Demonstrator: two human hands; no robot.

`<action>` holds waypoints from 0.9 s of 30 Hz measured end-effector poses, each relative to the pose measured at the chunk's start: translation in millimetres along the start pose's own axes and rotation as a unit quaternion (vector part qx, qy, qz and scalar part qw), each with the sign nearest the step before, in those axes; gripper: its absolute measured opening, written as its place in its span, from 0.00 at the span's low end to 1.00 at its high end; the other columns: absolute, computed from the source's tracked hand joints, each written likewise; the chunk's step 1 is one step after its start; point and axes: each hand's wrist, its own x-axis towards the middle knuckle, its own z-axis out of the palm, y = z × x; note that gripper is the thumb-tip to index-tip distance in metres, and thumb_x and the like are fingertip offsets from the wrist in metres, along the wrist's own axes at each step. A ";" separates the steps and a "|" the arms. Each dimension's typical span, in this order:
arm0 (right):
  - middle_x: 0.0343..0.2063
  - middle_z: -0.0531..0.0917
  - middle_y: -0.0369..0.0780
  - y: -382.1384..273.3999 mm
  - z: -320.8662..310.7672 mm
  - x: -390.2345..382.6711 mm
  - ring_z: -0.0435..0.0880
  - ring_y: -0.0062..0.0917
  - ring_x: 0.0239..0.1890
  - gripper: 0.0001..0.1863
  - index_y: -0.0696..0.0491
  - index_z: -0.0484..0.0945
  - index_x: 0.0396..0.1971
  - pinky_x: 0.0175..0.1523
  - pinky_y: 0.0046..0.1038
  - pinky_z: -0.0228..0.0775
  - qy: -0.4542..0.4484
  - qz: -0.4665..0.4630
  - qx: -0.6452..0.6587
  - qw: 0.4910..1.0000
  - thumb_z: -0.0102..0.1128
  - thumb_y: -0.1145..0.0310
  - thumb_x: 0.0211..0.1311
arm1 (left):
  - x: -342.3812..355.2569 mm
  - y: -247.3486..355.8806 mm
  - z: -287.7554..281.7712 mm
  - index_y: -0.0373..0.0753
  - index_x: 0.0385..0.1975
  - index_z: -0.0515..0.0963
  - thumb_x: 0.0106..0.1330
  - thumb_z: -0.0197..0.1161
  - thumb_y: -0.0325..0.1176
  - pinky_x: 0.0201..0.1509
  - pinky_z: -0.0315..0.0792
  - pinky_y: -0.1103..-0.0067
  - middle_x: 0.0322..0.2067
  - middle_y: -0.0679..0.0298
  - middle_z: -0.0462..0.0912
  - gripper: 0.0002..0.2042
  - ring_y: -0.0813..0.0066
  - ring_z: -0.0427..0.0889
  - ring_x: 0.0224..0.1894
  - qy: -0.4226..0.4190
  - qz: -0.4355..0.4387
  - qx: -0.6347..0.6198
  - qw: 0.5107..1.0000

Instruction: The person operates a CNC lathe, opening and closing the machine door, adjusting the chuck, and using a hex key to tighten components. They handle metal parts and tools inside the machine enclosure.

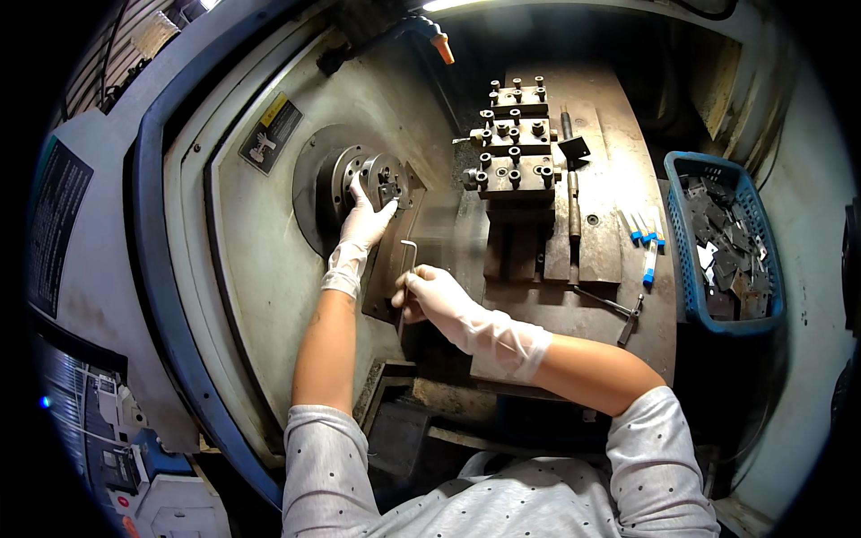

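In a white glove, my left hand (363,220) grips the lower rim of the round metal lathe chuck (345,184). Its thumb presses by a small dark block (388,192) on the chuck's face, and one finger points up along the metal. Lower and to the right, my gloved right hand (430,296) is closed around an L-shaped hex key (409,253). The key's short bent end points upward, just below the chuck and apart from it.
A tool post with several bolts (516,161) stands on the metal slide right of the chuck. A dark square plate (574,149), blue-ended tools (650,260) and a T-handled wrench (628,314) lie there. Farther right, a blue basket (686,269) holds flat metal pieces. An orange nozzle (442,48) hangs above.
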 end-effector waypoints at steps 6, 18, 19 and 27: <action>0.19 0.71 0.36 -6.2 -29.4 -60.4 0.67 0.16 0.17 0.09 0.56 0.65 0.27 0.27 0.17 0.63 -0.041 0.026 -0.025 0.999 0.37 0.67 0.54 | 2.4 2.3 3.3 0.45 0.49 0.30 0.45 0.54 0.44 0.37 0.63 0.69 0.33 0.43 0.68 0.40 0.50 0.69 0.33 0.016 0.027 0.020 0.999; 0.20 0.71 0.37 9.5 -58.9 -121.2 0.66 0.15 0.18 0.09 0.57 0.65 0.27 0.26 0.14 0.60 0.000 -0.045 -0.020 0.999 0.38 0.68 0.54 | -6.0 18.4 2.6 0.49 0.50 0.32 0.45 0.53 0.48 0.31 0.63 0.68 0.25 0.47 0.72 0.39 0.51 0.71 0.27 0.056 -0.049 0.095 0.993; 0.19 0.71 0.35 9.6 -61.4 -125.4 0.66 0.13 0.17 0.07 0.57 0.65 0.27 0.23 0.13 0.59 -0.005 -0.077 -0.064 0.995 0.37 0.70 0.54 | -7.5 20.0 2.2 0.49 0.50 0.32 0.45 0.53 0.48 0.31 0.63 0.68 0.25 0.47 0.72 0.39 0.51 0.71 0.27 0.058 -0.053 0.093 0.993; 0.17 0.70 0.35 4.7 -80.5 -197.9 0.64 0.12 0.15 0.07 0.57 0.65 0.26 0.20 0.10 0.57 0.220 -0.195 -0.164 0.942 0.38 0.70 0.54 | -46.5 0.5 52.9 0.38 0.49 0.44 0.45 0.56 0.38 0.37 0.62 0.72 0.34 0.49 0.68 0.34 0.56 0.68 0.35 0.258 -0.032 -0.224 0.939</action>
